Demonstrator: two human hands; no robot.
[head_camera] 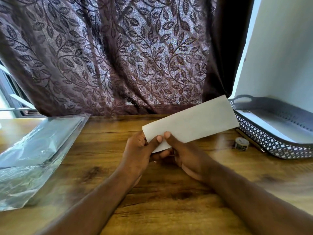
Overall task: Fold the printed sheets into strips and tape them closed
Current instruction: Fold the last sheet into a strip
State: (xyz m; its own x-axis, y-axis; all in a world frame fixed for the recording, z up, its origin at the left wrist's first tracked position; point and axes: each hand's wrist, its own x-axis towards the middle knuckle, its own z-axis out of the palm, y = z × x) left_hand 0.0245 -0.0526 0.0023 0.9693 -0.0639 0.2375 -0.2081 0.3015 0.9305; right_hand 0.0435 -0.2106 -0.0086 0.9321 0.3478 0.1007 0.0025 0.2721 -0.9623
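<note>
First, left hand (137, 150): pinches the near-left end of the folded sheet (191, 122), thumb lying on top, other fingers curled at the edge and below.
right hand (184, 156): pinches the same end just beside the left thumb, thumb tip pressed on the upper face, remaining fingers tucked beneath the paper.
thumbs: side by side, nearly touching, both near the lower edge of the strip.
folded sheet: long white strip, held clear above the table (169, 192), slanting from the hands up and away to the right; far end close to the basket's handle; upper face plain, print not discernible.
table: brown wood grain, crossed by both forearms from the near edge.
tape roll (241, 144): small, patterned, resting on the wood to the right of the hands, just beside the basket (274, 150), apart from the folded sheet.
basket: dark grey, perforated wall, at the right edge of the table, handle slot at the far end; holds a flat white sheet (277, 128).
plastic packet (33, 150): clear shiny wrapping, lying flat on the left side of the table, well apart from the hands; contents unclear.
curtain (118, 56): purple-brown with a leaf pattern, hanging behind the far edge of the table.
window frame (11, 99): visible at far left, past the curtain.
</note>
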